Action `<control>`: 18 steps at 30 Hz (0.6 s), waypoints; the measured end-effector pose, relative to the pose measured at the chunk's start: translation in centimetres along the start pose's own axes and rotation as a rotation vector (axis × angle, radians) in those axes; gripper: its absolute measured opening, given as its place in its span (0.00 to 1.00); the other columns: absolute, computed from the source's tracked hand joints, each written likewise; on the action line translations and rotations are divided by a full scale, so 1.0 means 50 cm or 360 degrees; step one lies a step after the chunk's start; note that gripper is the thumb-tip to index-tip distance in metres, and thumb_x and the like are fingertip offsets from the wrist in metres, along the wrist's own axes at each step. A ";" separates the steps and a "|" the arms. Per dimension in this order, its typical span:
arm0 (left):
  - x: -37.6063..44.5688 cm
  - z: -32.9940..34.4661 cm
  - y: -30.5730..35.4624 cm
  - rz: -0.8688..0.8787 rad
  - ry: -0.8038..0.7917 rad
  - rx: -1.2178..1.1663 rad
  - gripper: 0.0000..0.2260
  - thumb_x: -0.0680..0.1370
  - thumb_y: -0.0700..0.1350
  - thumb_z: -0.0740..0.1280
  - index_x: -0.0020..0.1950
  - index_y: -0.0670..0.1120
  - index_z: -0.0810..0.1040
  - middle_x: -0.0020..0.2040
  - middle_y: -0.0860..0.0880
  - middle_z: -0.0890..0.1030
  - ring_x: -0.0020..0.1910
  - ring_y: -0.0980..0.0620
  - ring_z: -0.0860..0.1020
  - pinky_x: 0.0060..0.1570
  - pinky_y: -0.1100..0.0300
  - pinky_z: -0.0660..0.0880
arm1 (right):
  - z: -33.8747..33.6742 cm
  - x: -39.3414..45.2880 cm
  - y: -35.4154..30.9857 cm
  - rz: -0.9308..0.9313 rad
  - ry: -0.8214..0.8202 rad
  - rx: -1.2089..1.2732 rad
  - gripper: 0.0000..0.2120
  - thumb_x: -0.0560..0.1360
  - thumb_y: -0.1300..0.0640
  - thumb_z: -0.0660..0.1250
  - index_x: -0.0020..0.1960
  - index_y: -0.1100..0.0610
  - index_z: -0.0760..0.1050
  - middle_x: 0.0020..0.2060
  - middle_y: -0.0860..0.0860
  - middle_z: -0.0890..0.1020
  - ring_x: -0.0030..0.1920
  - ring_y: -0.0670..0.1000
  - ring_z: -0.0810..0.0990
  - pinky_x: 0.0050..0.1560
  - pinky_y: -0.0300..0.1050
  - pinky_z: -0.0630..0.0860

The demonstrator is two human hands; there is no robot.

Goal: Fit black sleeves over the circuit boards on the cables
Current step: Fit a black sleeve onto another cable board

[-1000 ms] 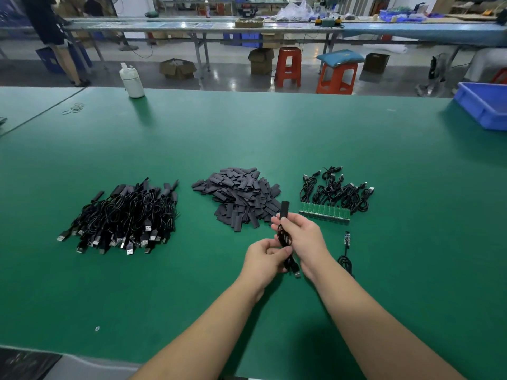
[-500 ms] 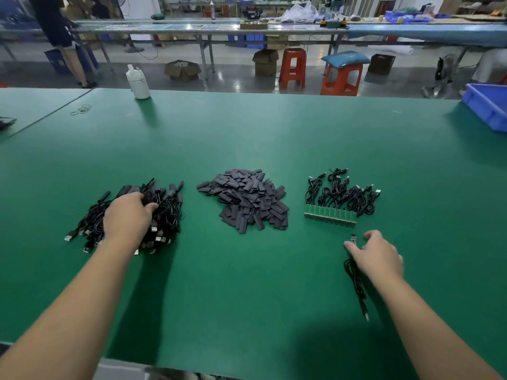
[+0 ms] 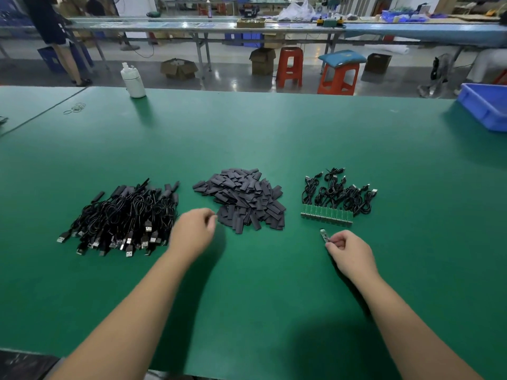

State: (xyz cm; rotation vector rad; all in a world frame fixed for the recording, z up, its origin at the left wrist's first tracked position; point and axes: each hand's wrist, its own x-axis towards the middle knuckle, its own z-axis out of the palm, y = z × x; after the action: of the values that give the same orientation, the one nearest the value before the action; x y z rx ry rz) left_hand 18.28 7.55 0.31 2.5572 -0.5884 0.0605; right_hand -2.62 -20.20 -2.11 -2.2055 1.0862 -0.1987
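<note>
A heap of flat black sleeves (image 3: 244,197) lies mid-table. To its left is a pile of black USB cables (image 3: 123,215) with sleeves on them. At the right a bunch of cables (image 3: 337,194) ends in a row of bare green circuit boards (image 3: 326,215). My right hand (image 3: 351,250) pinches one cable just behind its small circuit board (image 3: 324,235), which sticks out past my fingers; the cable itself is hidden under the hand. My left hand (image 3: 192,233), blurred and loosely curled, hovers at the left edge of the sleeve heap and holds nothing.
The green table (image 3: 247,133) carries a white bottle (image 3: 133,80) at its far edge, a few rubber bands (image 3: 75,107) at the far left and a blue bin (image 3: 485,105) at the far right. Stools, boxes and a standing person are beyond it.
My left hand has left the sleeved cable pile and moved right to the sleeve heap. My right hand, which lay over the single cable, now pinches it by the board end.
</note>
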 end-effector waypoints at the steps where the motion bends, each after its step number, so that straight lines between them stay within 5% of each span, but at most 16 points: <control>1: -0.002 0.024 0.018 -0.0084 -0.0094 -0.0114 0.07 0.79 0.50 0.66 0.52 0.52 0.83 0.47 0.53 0.84 0.41 0.54 0.80 0.44 0.60 0.76 | 0.006 -0.003 -0.009 -0.0043 -0.0096 0.0160 0.04 0.77 0.55 0.70 0.51 0.53 0.77 0.41 0.45 0.82 0.40 0.46 0.81 0.40 0.43 0.75; 4: -0.004 0.082 0.056 -0.0383 -0.0215 -0.0283 0.12 0.76 0.57 0.69 0.52 0.51 0.80 0.48 0.52 0.83 0.48 0.50 0.79 0.49 0.57 0.76 | 0.016 -0.018 -0.034 -0.0062 -0.0387 0.0648 0.07 0.76 0.61 0.71 0.53 0.55 0.76 0.42 0.53 0.85 0.37 0.49 0.84 0.40 0.45 0.81; 8: -0.003 0.119 0.076 -0.0511 -0.0158 -0.0039 0.16 0.72 0.62 0.72 0.48 0.51 0.75 0.46 0.52 0.78 0.45 0.49 0.78 0.41 0.58 0.73 | 0.034 -0.031 -0.044 -0.0005 -0.0504 0.0910 0.11 0.76 0.64 0.71 0.57 0.57 0.78 0.43 0.56 0.84 0.32 0.49 0.82 0.35 0.41 0.79; 18: 0.001 0.108 0.069 -0.0455 -0.0115 -0.0330 0.08 0.76 0.49 0.72 0.41 0.49 0.76 0.39 0.51 0.79 0.41 0.48 0.77 0.38 0.59 0.69 | 0.073 -0.047 -0.067 0.0066 -0.0711 0.0980 0.13 0.79 0.65 0.67 0.63 0.61 0.77 0.46 0.52 0.86 0.33 0.48 0.81 0.36 0.41 0.79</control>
State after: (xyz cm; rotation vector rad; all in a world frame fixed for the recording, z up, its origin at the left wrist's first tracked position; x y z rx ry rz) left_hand 16.49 2.21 -2.72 2.4212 -0.2358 -0.1835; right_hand -0.50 -15.15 -2.49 -1.5699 0.6983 -0.0109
